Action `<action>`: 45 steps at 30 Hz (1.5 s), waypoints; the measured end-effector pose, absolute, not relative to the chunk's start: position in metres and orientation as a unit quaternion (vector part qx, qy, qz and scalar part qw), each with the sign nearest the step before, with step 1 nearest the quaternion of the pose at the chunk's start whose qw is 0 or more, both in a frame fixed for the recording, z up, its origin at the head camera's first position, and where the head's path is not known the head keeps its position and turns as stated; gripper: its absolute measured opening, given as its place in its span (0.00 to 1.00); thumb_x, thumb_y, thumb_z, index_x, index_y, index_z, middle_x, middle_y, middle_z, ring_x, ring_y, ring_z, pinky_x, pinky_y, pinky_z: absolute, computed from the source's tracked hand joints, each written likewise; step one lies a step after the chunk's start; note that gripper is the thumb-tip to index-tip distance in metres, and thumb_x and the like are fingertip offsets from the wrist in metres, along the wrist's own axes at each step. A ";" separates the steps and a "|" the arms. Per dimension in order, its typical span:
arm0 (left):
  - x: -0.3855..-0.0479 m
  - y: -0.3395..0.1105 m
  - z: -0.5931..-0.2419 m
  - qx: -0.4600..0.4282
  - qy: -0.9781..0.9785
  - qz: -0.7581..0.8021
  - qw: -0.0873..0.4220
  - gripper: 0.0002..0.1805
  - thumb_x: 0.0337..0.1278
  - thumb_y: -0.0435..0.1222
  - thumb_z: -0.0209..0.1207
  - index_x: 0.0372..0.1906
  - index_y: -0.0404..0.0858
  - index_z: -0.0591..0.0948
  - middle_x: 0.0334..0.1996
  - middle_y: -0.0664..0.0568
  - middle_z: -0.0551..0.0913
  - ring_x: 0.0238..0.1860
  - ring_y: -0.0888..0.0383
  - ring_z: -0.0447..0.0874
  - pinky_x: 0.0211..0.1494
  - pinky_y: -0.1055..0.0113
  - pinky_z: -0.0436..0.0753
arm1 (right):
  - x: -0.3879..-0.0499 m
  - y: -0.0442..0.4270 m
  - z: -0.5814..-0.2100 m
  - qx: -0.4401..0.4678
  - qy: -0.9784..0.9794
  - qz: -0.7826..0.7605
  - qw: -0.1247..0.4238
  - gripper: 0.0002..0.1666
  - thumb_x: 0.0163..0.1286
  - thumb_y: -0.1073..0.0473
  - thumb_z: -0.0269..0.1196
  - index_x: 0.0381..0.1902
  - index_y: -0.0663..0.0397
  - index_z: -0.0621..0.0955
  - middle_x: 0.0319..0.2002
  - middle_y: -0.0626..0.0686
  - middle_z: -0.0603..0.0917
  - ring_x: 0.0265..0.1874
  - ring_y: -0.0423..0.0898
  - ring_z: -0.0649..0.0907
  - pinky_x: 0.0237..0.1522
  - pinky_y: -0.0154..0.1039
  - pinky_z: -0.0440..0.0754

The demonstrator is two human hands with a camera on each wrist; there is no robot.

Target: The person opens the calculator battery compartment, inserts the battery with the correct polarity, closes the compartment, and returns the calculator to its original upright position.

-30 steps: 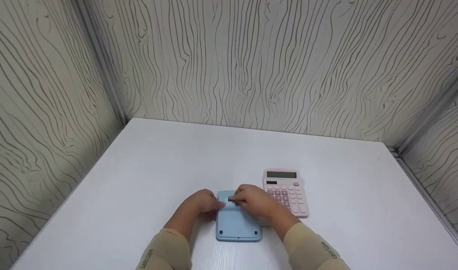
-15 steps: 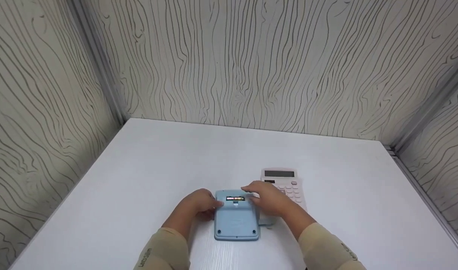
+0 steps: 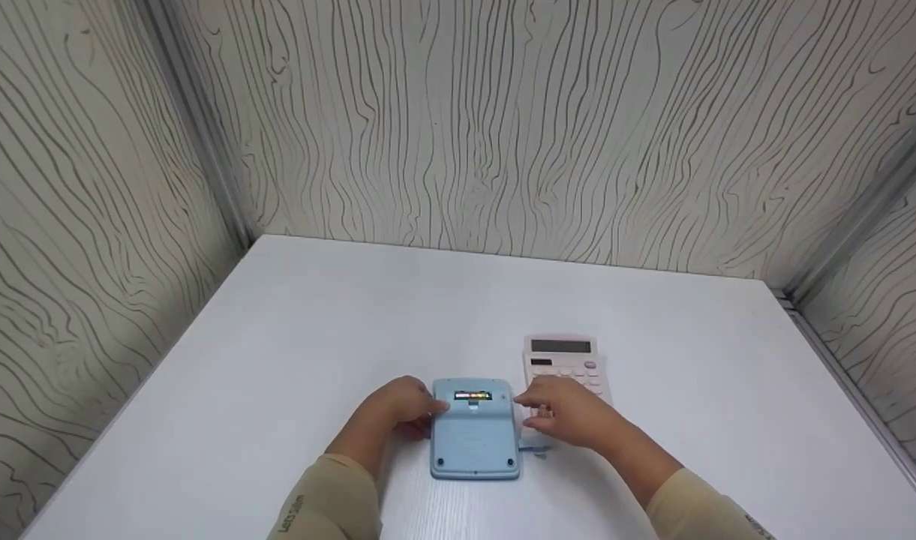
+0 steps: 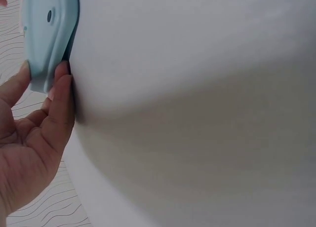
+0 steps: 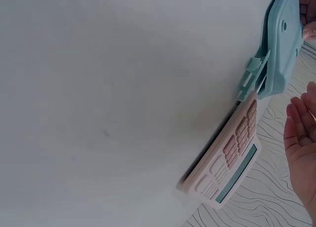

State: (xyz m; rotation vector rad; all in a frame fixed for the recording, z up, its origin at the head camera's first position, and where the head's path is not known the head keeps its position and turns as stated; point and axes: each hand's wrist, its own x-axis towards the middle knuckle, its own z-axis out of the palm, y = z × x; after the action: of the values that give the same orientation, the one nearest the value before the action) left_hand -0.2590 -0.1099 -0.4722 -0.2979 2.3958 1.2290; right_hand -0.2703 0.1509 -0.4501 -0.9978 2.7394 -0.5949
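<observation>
A light-blue calculator [image 3: 474, 442] lies face down on the table, its battery slot uncovered near the top. A colourful battery [image 3: 473, 395] sits in that slot. My left hand [image 3: 406, 405] pinches the calculator's left edge, thumb on the back and fingers underneath, as the left wrist view also shows. Just off the right edge is my right hand [image 3: 574, 412], fingers loosely bent and nothing between them; it partly hides a pink calculator [image 3: 561, 361]. A small blue battery cover [image 5: 252, 76] lies between the two calculators, tilted against the blue one in the right wrist view.
Both calculators lie on a white table [image 3: 352, 315]. Wood-grain patterned panels [image 3: 458, 135] rise at its back and sides, with grey metal posts [image 3: 202, 142] at the corners.
My right hand has moved from the battery slot rightward, off the blue calculator and over the pink one. The battery has come into view. My left hand keeps its grip.
</observation>
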 end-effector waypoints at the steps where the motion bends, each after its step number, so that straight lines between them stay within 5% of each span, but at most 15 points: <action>1: -0.259 -0.110 -0.472 -0.107 0.865 0.442 0.214 0.19 0.52 0.42 0.62 0.43 0.31 0.77 0.25 0.46 0.80 0.25 0.54 0.81 0.32 0.63 0.81 | -0.268 0.152 -0.450 -0.342 0.917 -0.188 0.086 0.17 0.60 0.54 0.63 0.48 0.48 0.82 0.38 0.45 0.82 0.37 0.41 0.78 0.42 0.38 0.78; 28: -0.260 -0.112 -0.471 -0.098 0.867 0.434 0.224 0.16 0.51 0.43 0.62 0.36 0.33 0.78 0.23 0.47 0.82 0.25 0.54 0.81 0.32 0.63 0.80 | -0.246 0.154 -0.474 -0.368 0.927 -0.030 0.074 0.17 0.54 0.53 0.66 0.43 0.45 0.83 0.31 0.39 0.76 0.32 0.37 0.75 0.41 0.37 0.77; 45: -0.260 -0.111 -0.473 -0.103 0.860 0.445 0.226 0.18 0.51 0.43 0.62 0.39 0.32 0.77 0.24 0.46 0.81 0.25 0.54 0.81 0.32 0.63 0.80 | -0.252 0.159 -0.468 -0.353 0.932 -0.067 0.044 0.06 0.58 0.59 0.63 0.32 0.48 0.86 0.27 0.42 0.84 0.29 0.40 0.82 0.35 0.38 0.80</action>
State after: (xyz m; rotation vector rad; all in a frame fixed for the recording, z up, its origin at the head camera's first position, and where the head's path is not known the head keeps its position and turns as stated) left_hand -0.2602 -0.1112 -0.4731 -0.2850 2.3722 1.2270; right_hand -0.2524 0.1589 -0.4683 -1.0787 2.8496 -0.2049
